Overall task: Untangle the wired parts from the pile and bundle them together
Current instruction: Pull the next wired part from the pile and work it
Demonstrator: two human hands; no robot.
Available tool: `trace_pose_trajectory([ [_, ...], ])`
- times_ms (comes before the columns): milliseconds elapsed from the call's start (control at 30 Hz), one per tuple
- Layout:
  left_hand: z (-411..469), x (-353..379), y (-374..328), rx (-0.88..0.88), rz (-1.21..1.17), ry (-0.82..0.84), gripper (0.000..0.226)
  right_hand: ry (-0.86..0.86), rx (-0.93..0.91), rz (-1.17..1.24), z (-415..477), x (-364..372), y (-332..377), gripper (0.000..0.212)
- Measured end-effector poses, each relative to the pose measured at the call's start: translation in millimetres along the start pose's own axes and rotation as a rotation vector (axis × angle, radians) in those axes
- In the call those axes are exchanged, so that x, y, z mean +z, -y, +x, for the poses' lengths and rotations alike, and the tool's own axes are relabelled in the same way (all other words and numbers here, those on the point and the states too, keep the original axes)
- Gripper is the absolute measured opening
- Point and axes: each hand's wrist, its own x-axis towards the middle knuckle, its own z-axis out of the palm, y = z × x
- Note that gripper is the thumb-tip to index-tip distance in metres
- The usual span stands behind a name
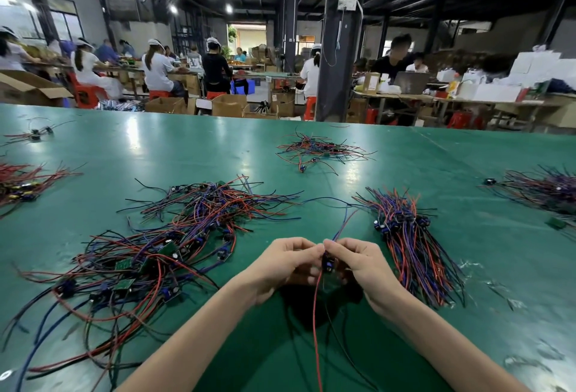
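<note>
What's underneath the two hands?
The left hand and right hand pinch a small wired part. Below it a red wire and black wires hang over the green table. Fingers cover most of the part.
</note>
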Motion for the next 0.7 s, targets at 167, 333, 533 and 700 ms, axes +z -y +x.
trace_pose_trajectory([
  [167, 2.9, 0.0, 0.8, 0.054, 0.034, -0.059, 0.014, 0.139, -0.070, -0.234, -1.6, 2.3, -2.4, 0.027],
  [333, 2.5, -0.4, 3.7, 0.141, 0.060, -0.092, 0.013, 0.181, -0.099, -0.263, -4.5, 3.6, -4.2, 0.019],
  [533, 4.7, -3.8, 2.6, 0.192, -0.047, -0.165, 0.004, 0.181, -0.041, -0.283, -6.3, 4.2, 1.9, 0.028],
  [700, 6.8, -3.2, 3.9, 0.219, -0.029, -0.185, 0.007, 0.148, 0.070, -0.215, -7.0, 4.3, 5.4, 0.024],
])
